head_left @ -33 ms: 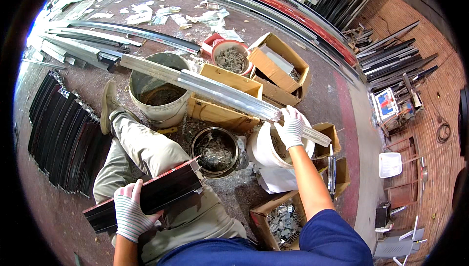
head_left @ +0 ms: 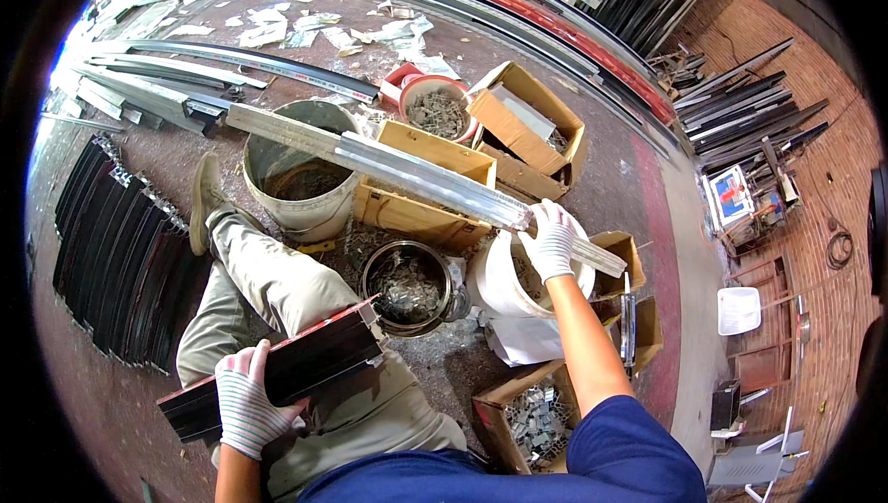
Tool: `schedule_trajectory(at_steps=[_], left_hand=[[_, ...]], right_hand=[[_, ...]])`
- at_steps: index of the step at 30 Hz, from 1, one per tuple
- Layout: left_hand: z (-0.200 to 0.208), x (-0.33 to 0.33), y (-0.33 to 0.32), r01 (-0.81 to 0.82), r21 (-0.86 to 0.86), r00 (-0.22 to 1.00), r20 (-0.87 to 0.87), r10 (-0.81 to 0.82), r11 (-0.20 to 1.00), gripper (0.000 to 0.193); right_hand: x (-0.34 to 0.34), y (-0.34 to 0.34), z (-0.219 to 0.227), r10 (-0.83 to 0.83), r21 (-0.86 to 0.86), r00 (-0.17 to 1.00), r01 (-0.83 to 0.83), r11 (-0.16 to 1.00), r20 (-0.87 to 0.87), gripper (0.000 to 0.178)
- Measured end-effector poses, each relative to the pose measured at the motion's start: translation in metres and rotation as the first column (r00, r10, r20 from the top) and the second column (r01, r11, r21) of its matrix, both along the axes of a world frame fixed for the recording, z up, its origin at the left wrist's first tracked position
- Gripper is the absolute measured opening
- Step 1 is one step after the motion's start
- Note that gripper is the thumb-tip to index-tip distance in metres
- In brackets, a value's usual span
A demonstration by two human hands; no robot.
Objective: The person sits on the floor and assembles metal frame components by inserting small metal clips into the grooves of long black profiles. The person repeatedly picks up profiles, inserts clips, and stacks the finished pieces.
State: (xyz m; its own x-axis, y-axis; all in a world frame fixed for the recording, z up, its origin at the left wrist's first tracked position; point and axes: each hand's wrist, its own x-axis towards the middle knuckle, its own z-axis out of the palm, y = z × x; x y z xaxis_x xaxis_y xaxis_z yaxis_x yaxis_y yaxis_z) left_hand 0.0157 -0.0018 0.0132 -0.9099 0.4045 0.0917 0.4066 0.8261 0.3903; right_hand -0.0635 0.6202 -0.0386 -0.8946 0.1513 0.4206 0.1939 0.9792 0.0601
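Downward fisheye view from head height

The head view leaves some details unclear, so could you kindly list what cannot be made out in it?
In the head view:
Black metal profile: its underside, hidden by the profile itself.
Right hand: whether it grips or just rests on the long bars; its back hides the palm.
White bucket: much of its inside, behind the bars and right hand.
Cardboard box of metal pieces: right side, under the sleeve.
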Motion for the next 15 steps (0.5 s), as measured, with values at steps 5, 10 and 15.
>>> schedule_trajectory(at_steps=[5, 10, 15], left_hand=[[0.003, 0.001, 0.0, -0.004, -0.002, 1.0, 0.007, 0.004, 1.0, 0.11], [0.003, 0.0, 0.002, 0.015, 0.011, 0.998, -0.059, -0.015, 1.0, 0.114], [0.003, 0.0, 0.004, 0.014, 0.015, 0.998, -0.057, -0.013, 1.0, 0.114]], right_hand=[[0.003, -0.009, 0.007, 0.002, -0.049, 1.0, -0.003, 0.999, -0.016, 0.066], [0.01, -0.01, 0.008, 0.022, -0.017, 0.996, -0.023, 1.0, -0.085, 0.066], [0.015, -0.011, 0.012, 0.034, -0.022, 0.989, -0.037, 0.999, -0.141, 0.066]])
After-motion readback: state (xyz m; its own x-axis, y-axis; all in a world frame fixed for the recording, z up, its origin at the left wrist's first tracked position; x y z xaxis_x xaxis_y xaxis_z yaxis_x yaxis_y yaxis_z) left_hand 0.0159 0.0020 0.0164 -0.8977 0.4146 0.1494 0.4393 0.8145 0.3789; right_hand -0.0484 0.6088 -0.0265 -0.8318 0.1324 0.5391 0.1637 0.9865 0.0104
